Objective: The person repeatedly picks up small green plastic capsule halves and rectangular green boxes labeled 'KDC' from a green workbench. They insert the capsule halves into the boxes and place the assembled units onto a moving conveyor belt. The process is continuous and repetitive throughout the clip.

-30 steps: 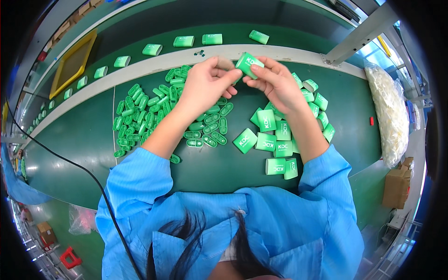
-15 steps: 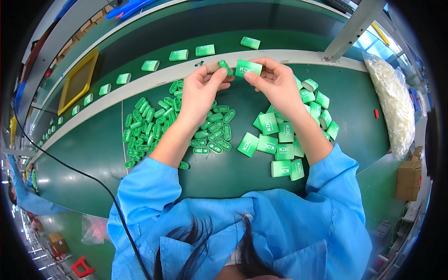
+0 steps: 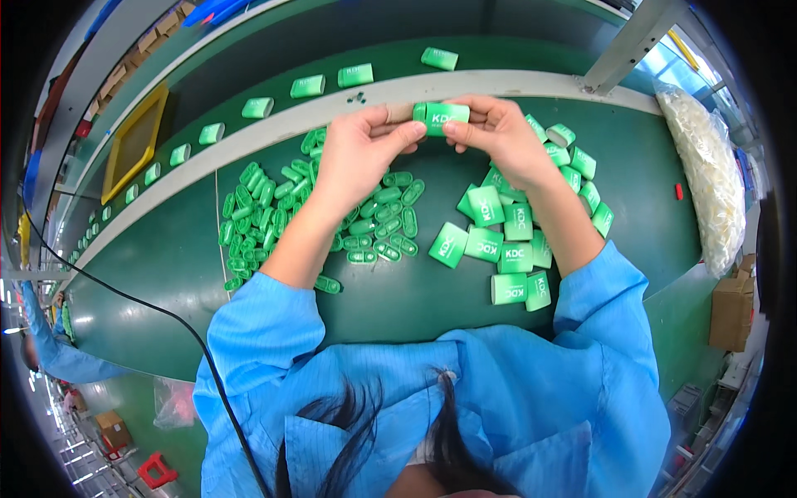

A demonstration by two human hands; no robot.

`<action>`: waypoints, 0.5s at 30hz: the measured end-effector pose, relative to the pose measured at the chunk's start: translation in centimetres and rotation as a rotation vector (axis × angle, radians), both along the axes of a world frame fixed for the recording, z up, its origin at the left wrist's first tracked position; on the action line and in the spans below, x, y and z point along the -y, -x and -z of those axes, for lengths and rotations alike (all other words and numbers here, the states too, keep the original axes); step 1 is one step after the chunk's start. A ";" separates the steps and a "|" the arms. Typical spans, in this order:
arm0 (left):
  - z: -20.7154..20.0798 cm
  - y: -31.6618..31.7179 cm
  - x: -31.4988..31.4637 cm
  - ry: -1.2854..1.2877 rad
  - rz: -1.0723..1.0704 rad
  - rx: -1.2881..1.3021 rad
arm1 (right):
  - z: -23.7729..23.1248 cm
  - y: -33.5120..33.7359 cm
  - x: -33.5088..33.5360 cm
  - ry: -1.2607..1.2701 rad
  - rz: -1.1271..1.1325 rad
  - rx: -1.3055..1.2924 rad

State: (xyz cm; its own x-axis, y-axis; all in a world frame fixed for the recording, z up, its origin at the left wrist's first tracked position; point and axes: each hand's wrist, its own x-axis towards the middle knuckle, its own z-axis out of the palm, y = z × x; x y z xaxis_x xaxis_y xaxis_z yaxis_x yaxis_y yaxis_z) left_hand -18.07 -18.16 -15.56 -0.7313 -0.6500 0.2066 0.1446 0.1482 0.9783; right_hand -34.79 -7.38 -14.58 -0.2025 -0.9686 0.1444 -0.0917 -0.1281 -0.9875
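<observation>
Above the far part of the green table, my left hand (image 3: 359, 153) pinches a small oval green end cap (image 3: 420, 111). My right hand (image 3: 510, 143) grips a flat green plastic shell (image 3: 438, 109) with white print, fingers behind and thumb in front. Cap and shell meet end to end; how deep the cap sits cannot be made out. Loose green end caps (image 3: 388, 213) lie in a heap under and left of my left forearm. More green shells (image 3: 516, 222) are piled under and around my right forearm.
Beyond a pale rail (image 3: 286, 119), a row of green shells (image 3: 308, 86) lies on a dark green belt. A yellow tray (image 3: 158, 116) is at the left. On the right are a metal post (image 3: 635, 41), a bag of white pieces (image 3: 704, 178) and a small red piece (image 3: 678, 192).
The cap and the shell, apart before, have come together end to end between my hands. My view has shifted slightly.
</observation>
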 end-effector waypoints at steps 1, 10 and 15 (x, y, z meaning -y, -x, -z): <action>0.1 0.0 0.1 -0.001 0.009 0.008 | -0.4 -0.1 -0.1 -0.007 0.001 -0.027; -0.1 -0.5 -0.1 0.250 -0.035 0.094 | -1.1 -0.2 -0.6 -0.017 0.064 -0.231; 0.7 0.2 -1.2 0.352 -0.134 0.010 | -1.6 -0.2 -0.3 -0.043 0.087 -0.324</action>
State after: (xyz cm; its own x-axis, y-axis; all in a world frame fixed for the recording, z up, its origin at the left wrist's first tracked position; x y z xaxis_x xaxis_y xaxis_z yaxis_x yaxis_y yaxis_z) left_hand -18.23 -16.99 -16.21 -0.6475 -0.6306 0.4279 0.0920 0.4927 0.8653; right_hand -34.54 -7.11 -12.99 -0.2350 -0.9562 0.1743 -0.4105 -0.0649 -0.9096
